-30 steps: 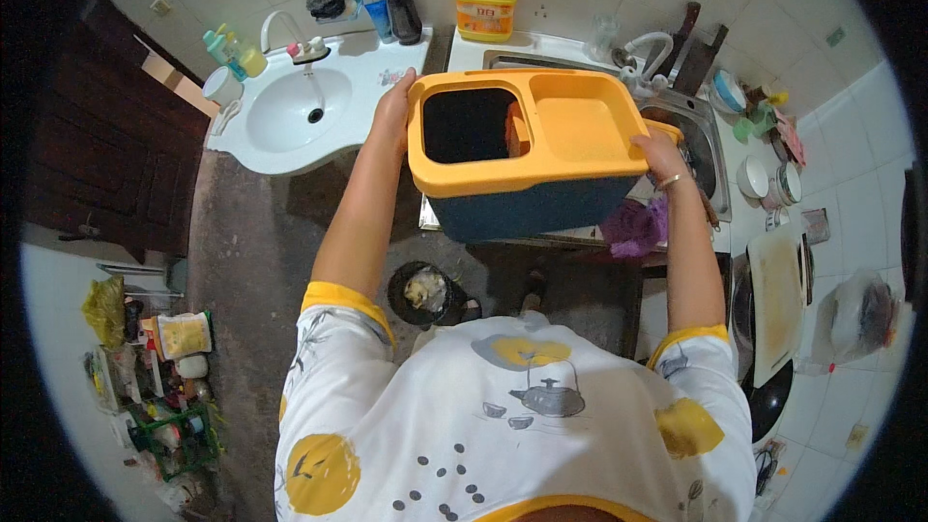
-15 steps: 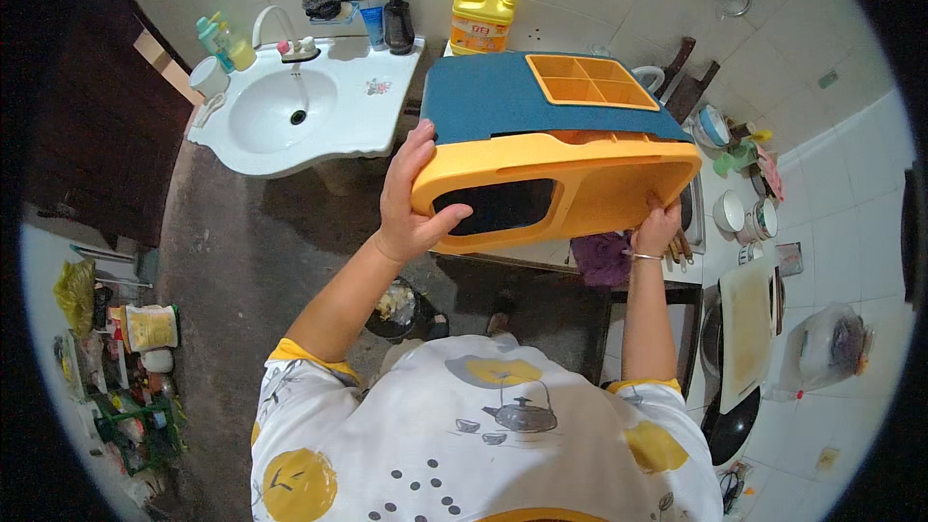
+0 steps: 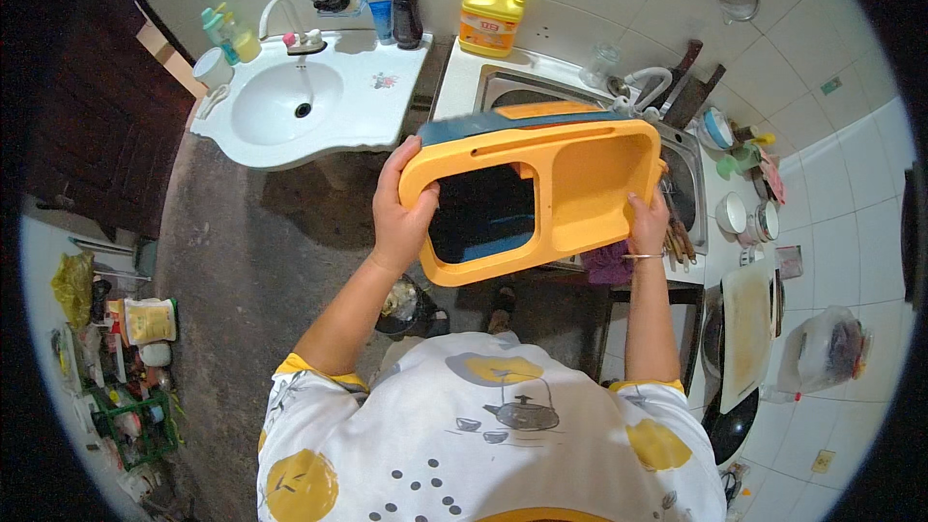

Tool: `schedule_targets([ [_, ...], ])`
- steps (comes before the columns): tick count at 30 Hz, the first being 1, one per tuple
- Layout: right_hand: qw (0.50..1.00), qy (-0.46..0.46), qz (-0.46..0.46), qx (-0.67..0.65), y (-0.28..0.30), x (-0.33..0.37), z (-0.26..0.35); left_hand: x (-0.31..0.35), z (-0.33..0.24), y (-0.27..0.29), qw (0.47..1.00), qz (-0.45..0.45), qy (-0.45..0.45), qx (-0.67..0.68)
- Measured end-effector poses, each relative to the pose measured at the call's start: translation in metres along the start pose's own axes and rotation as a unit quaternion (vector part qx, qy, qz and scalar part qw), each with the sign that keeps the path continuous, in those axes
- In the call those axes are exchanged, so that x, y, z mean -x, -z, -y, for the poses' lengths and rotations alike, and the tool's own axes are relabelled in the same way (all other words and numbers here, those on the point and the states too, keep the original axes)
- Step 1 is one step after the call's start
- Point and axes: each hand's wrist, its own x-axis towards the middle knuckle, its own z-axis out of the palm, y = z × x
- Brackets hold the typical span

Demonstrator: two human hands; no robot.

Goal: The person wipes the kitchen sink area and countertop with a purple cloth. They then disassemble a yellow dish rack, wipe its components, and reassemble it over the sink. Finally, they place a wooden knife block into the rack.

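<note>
Between my two hands, in front of my chest, is a plastic storage box [image 3: 601,184] with an orange-yellow frame and a dark blue body. Its yellow face is tilted up toward me, showing a large rounded opening on the left and a shallow recess on the right. Inside the opening it is dark. My left hand [image 3: 401,208] grips the left edge, thumb on the front rim and fingers behind. My right hand [image 3: 650,224] closes on the right edge, a bangle at the wrist. The box's underside is hidden.
Beyond the box is a metal sink [image 3: 498,87] with a yellow pump jug [image 3: 490,24] behind it. A white washbasin [image 3: 246,101] stands at the left. Bowls [image 3: 732,213] and a cutting board [image 3: 746,329] lie along the right counter. A bin [image 3: 398,307] sits on the floor.
The box has tipped, its yellow face turning up toward me, and come slightly lower and left. Its divided top is now mostly out of sight, and the sink behind shows more. Both hands keep their grip.
</note>
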Motion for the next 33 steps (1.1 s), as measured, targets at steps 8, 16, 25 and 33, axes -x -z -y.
schedule_targets([
  [8,0.962,-0.020,0.106,0.251,-0.003,-0.017,-0.006,-0.032,0.019,0.016,0.980,0.021,0.175,-0.090],
  [16,0.935,-0.035,0.143,0.322,-0.004,-0.022,-0.009,-0.056,0.034,0.025,0.963,0.051,0.264,-0.023],
  [25,0.957,0.053,0.080,0.274,-0.019,0.000,0.003,-0.058,0.035,0.022,0.975,0.035,0.215,-0.047],
  [33,0.877,0.056,0.028,0.476,-0.034,0.007,0.034,-0.059,0.033,0.021,0.969,0.039,0.231,-0.073],
])
